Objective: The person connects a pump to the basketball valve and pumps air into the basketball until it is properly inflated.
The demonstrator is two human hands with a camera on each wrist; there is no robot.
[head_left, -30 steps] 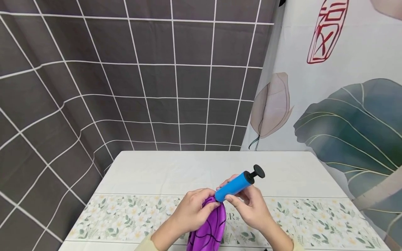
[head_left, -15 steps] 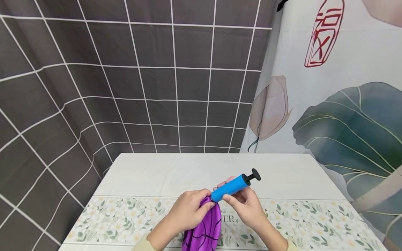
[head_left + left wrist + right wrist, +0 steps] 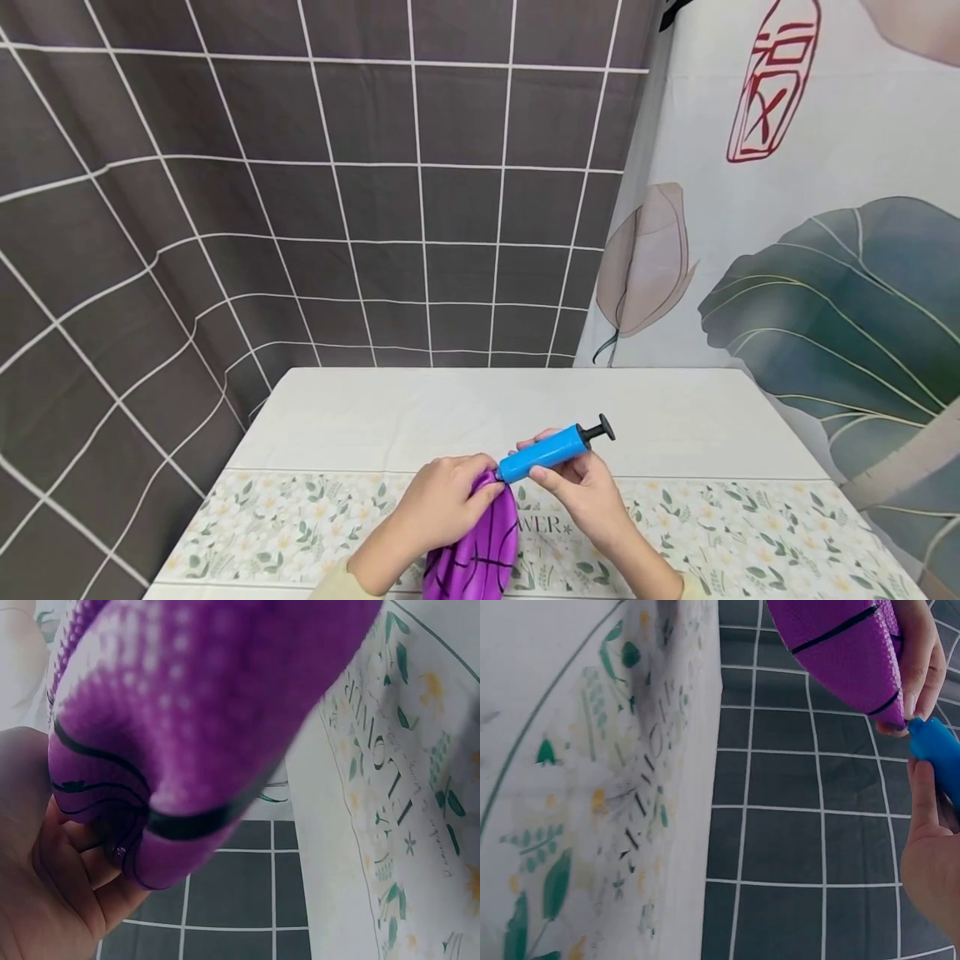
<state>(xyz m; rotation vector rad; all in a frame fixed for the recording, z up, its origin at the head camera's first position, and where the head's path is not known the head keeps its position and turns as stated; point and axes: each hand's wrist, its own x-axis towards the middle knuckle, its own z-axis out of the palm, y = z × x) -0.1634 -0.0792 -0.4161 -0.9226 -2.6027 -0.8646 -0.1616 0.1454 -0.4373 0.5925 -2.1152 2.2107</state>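
A limp, folded purple ball (image 3: 478, 554) with black basketball lines hangs from my left hand (image 3: 444, 502). Thumb and fingers pinch its top. The left wrist view shows the dimpled skin of the ball (image 3: 225, 697) sunk in around the spot where the fingers hold it. My right hand (image 3: 588, 502) grips a blue hand pump (image 3: 542, 454) by its barrel, thumb below and fingers behind. A short stretch of the pump's black plunger handle (image 3: 600, 427) sticks out at the upper right. In the right wrist view the nozzle end of the pump (image 3: 934, 750) meets the ball at my left fingertips; the exact contact is partly hidden.
A table (image 3: 360, 408) lies under both hands, its white cover printed with a band of flowers and lettering. Behind it hangs a dark curtain (image 3: 457, 200) with a white grid. A pale curtain (image 3: 720, 208) with leaf prints hangs at the right.
Both hands, the ball and the pump have shifted a little left and down in the head view. The pump now tilts closer to level. Both grips look the same.
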